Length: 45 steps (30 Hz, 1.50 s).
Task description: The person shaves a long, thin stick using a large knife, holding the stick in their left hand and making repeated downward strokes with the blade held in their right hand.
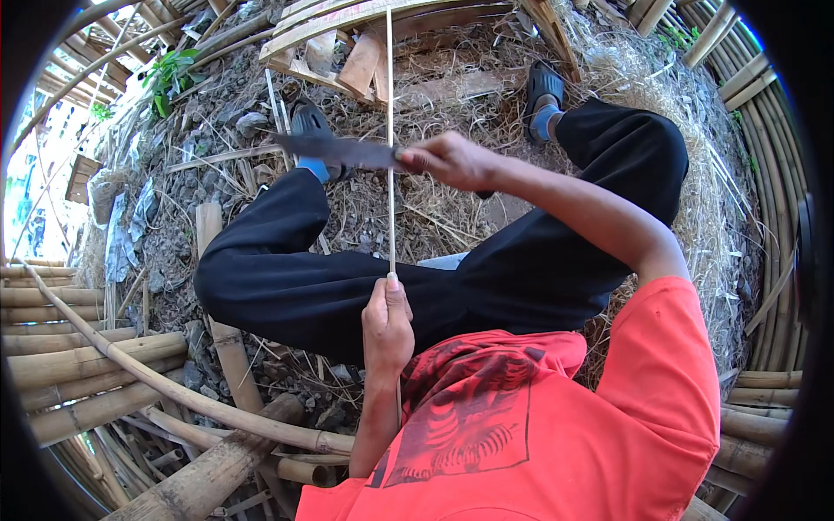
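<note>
A long, thin, pale strip that looks like split bamboo point(391, 221) runs upward from my lap toward the wooden slats at the top. My left hand point(387, 328) is closed round its lower part, thumb lying along the strip. Farther up, my right hand point(447, 162) grips a machete point(347, 152) by its handle, most of which the fingers hide. The dark, wide blade points left and lies across the strip, passing in front of it. Whether the edge cuts into the strip, I cannot tell.
Wooden slats point(347, 22) are stacked at the far side. Bamboo poles point(95, 356) and a curved bamboo length point(217, 412) lie at left. A bamboo wall point(773, 174) rises at right. Dry straw and shavings point(443, 208) cover the ground between my bent legs point(261, 286).
</note>
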### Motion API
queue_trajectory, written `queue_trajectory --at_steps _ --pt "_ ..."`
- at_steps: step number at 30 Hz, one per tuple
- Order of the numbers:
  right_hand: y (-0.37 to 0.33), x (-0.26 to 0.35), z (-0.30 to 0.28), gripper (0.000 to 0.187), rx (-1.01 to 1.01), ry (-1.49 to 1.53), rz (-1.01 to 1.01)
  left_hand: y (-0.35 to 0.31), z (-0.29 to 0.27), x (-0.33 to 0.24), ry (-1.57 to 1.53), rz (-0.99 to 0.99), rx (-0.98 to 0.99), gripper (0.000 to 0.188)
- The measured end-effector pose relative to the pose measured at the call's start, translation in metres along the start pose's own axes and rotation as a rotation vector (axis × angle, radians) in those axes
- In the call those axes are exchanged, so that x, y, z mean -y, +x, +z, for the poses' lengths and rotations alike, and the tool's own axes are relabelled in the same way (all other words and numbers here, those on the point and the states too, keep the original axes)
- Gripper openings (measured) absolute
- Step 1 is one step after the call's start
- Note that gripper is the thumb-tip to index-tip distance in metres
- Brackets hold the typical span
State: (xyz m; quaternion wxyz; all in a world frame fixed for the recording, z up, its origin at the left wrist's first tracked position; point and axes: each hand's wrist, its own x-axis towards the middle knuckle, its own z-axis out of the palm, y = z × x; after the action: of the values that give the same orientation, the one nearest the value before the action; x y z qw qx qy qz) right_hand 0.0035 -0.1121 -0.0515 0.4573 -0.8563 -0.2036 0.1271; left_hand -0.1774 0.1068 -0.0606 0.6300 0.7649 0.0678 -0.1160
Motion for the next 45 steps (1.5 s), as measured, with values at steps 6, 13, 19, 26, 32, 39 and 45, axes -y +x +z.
queue_trajectory --at_steps 6,13,19,26,32,39,45 --pt "0.016 -0.002 -0.005 0.044 -0.094 -0.008 -0.078 0.004 -0.005 0.000 -0.112 -0.052 0.025 0.040" --pt "0.055 -0.030 -0.079 0.050 -0.524 0.250 0.223 -0.002 0.009 -0.004 -0.056 -0.013 0.044 0.031" --pt "0.030 -0.018 -0.016 0.054 -0.280 -0.110 0.074 0.000 -0.001 -0.004 0.131 -0.023 -0.025 0.041" --pt "0.040 -0.033 -0.043 0.053 -0.402 0.276 0.207 -0.002 0.008 0.003 -0.025 0.003 0.036 0.034" --pt "0.003 -0.021 0.012 0.050 -0.044 0.070 0.005 0.005 -0.001 0.003 -0.039 -0.072 0.022 0.040" --pt "0.036 -0.007 -0.036 0.051 -0.228 0.068 0.311 0.002 0.002 0.007 -0.129 -0.017 0.035 0.034" --pt "0.040 -0.025 -0.035 0.053 -0.169 -0.016 0.282 0.001 0.004 0.006 -0.136 -0.018 0.033 0.034"
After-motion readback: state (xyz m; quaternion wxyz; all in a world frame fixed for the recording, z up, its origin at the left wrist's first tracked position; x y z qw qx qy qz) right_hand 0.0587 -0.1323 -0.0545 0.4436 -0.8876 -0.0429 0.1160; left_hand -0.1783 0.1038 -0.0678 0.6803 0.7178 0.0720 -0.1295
